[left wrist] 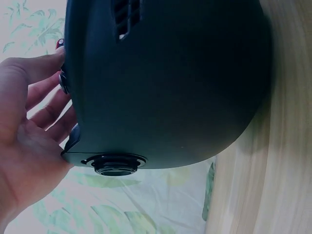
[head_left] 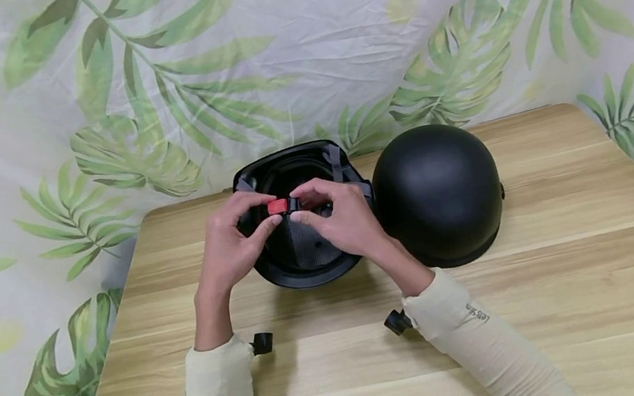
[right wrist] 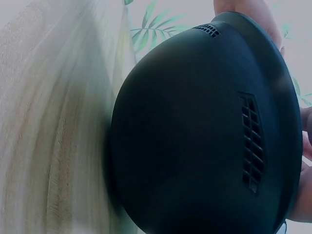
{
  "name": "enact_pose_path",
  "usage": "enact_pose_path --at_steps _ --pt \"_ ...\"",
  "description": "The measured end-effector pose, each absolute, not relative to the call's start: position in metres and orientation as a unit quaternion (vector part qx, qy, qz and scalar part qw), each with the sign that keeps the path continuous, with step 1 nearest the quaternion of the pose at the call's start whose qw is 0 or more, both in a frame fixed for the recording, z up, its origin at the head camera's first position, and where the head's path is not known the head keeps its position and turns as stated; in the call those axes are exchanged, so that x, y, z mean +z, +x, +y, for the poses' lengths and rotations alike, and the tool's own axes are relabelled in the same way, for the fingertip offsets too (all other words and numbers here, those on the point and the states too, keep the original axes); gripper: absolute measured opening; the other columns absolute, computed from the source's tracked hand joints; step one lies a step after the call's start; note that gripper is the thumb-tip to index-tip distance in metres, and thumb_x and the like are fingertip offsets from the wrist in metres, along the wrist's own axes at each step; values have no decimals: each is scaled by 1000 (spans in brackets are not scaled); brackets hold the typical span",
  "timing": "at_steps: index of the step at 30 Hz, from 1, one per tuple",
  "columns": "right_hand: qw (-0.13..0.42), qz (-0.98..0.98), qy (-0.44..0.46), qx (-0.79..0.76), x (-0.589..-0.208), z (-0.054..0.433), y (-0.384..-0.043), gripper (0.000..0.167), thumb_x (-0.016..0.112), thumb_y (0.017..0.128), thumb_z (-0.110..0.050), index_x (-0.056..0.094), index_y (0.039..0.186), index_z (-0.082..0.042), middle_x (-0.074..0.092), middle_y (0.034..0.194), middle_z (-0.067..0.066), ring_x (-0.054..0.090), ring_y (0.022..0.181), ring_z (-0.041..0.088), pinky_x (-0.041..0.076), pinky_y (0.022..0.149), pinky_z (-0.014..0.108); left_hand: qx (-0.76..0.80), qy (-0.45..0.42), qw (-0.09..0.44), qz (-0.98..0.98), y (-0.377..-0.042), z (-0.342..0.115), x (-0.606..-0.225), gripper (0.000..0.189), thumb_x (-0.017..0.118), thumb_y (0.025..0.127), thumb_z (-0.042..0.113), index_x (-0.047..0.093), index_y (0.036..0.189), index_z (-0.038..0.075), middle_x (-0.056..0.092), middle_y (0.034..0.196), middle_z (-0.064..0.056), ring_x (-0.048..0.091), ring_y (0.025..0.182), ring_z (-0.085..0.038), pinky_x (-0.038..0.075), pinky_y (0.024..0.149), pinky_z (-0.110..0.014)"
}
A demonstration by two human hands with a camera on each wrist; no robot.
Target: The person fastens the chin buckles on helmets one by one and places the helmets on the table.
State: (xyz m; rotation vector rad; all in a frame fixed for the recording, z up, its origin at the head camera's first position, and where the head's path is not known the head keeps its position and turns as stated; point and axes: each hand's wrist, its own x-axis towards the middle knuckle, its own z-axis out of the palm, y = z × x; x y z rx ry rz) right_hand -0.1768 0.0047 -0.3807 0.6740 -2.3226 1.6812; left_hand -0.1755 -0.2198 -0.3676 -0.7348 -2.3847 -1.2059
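With the thumb and forefinger of my left hand (head_left: pixel 230 238) I pinch the red piece (head_left: pixel 277 206) of a small buckle, and with the thumb and fingers of my right hand (head_left: pixel 347 217) I pinch its black piece (head_left: pixel 294 204). The two pieces sit end to end between my fingertips, in line with each other; whether they are locked together I cannot tell. The buckle is over the hollow of an upturned black helmet (head_left: pixel 310 278), which rests on its crown by the far edge of the wooden table (head_left: pixel 585 200), nearer the far left corner than the far right one. My left hand comes over the helmet's left side and my right hand over its right side, so the shell lies beneath and between them. A grey strap (head_left: pixel 335 162) runs down inside the far rim. From my left wrist I see a round black fitting (left wrist: pixel 116 165) on the shell, and from my right wrist a slatted vent (right wrist: pixel 252 142). A second black helmet (head_left: pixel 437 191) stands dome up just beside the first, on the side toward the far right corner, close to my right wrist. Beyond the table's far edge hangs a leaf-printed cloth (head_left: pixel 329 47).
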Motion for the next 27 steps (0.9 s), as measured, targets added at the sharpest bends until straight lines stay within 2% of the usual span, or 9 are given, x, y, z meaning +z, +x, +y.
enact_pose_path --at_steps 7,16,19,24,27 --pt "94 -796 239 548 -381 10 -178 31 81 96 -18 74 125 -10 77 121 10 74 113 23 60 101 44 -415 -253 190 -853 -177 -221 -370 27 85 89 6 79 115 5 77 119 -11 69 118 -28 47 108 -20" --pt "110 -804 225 539 -369 22 -176 33 79 98 -17 72 128 -6 75 125 11 72 118 27 58 105 46 -407 -234 201 -860 -176 -225 -370 26 85 88 6 79 114 4 75 124 -12 68 124 -30 45 110 -19" --pt "118 -813 205 532 -366 29 -175 34 79 97 -17 72 130 -7 74 126 10 70 120 29 56 107 47 -404 -220 206 -864 -177 -227 -372 27 85 88 6 79 114 3 74 126 -14 67 126 -31 46 110 -25" --pt "133 -824 178 521 -365 40 -175 35 78 97 -17 73 131 -9 71 129 11 66 124 33 54 107 50 -406 -196 201 -869 -177 -230 -375 34 85 88 5 76 120 -1 69 135 -17 62 133 -35 47 113 -46" --pt "137 -831 172 512 -366 46 -175 36 77 98 -18 72 132 -10 69 134 12 64 128 33 52 109 51 -410 -186 199 -871 -176 -232 -377 38 85 88 5 74 124 -3 65 141 -18 59 137 -37 45 115 -54"
